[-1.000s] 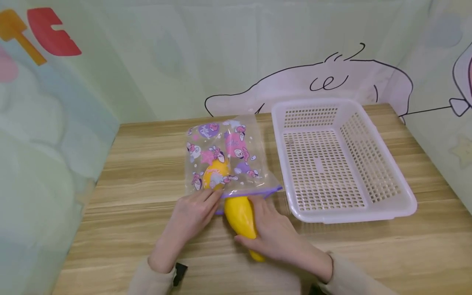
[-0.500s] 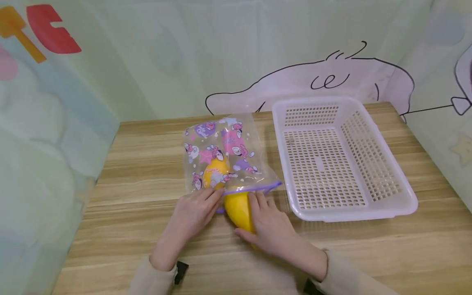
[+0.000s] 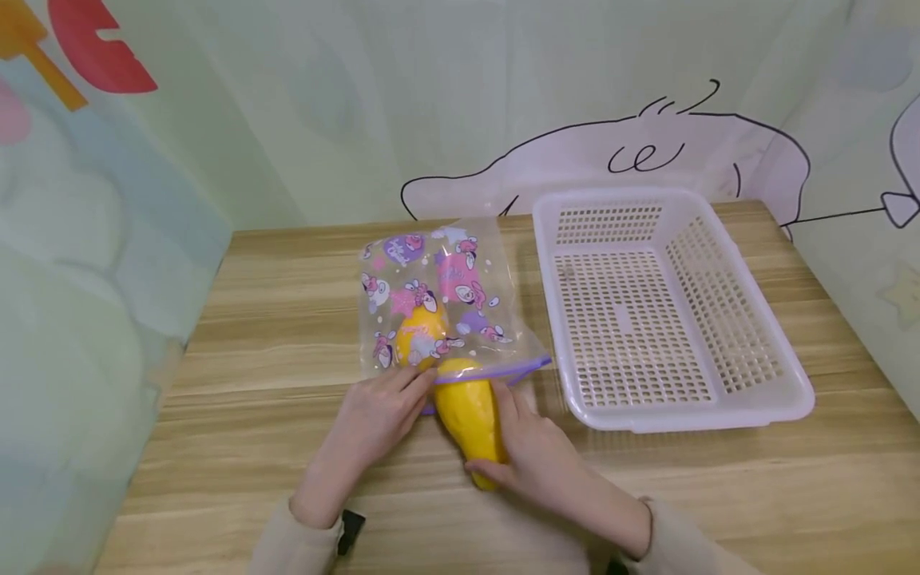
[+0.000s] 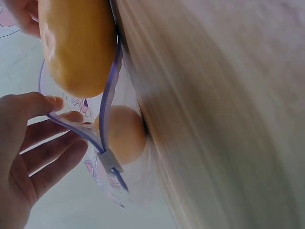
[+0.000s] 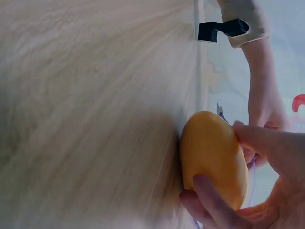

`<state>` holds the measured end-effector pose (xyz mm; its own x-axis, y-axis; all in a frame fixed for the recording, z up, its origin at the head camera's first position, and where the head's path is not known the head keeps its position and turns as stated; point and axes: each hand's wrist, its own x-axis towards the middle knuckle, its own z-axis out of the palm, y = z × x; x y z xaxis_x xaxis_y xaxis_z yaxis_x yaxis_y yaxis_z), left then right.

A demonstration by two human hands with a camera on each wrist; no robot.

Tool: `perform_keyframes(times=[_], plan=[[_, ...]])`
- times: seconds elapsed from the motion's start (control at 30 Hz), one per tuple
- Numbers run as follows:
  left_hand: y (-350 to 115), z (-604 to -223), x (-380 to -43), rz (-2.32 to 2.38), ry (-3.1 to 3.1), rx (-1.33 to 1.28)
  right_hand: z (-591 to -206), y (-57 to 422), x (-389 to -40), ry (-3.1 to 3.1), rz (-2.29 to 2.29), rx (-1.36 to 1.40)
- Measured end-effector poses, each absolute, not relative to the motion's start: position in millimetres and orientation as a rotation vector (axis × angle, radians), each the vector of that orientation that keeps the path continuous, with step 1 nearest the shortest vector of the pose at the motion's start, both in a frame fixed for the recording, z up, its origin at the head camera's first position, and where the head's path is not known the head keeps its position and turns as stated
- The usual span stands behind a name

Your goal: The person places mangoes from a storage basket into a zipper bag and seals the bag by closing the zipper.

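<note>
A clear zip bag [image 3: 460, 279] with pink and purple prints lies flat, its purple-edged mouth toward me. Inside it is a round orange [image 4: 125, 136], seen through the plastic. My left hand [image 3: 377, 411] pinches the left part of the bag's mouth between thumb and forefinger; the other fingers lie behind the film in the left wrist view. My right hand [image 3: 539, 447] grips a yellow mango [image 3: 467, 415] from the right, thumb and fingers on opposite sides. The mango's far end sits inside the mouth, its near end outside. A slider [image 4: 110, 161] sits on the zip strip.
A white perforated plastic basket [image 3: 747, 359] stands on the wooden table [image 3: 273, 319] just right of the bag. A printed cloth [image 3: 323, 120] hangs behind and at both sides.
The mango has moved away from me, and its far end now shows under the film past the purple strip. My right hand has shifted along it; my left hand keeps its place.
</note>
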<state>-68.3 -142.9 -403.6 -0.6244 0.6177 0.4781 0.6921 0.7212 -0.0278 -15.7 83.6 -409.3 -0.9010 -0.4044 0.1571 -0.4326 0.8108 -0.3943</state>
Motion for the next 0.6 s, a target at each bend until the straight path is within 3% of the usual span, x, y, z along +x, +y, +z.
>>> perform_keyframes(times=[0.37,0.6], plan=[[-141.0,-403.5,-69.3,-0.223,-2.459,-1.006,-407.8,78.7,-22.3,-2.977,0.722,0.59],[-139.4,-402.9,-68.8,-0.224,-2.464,-0.995,-408.7,85.1,-18.7,-3.003,0.749,0.771]])
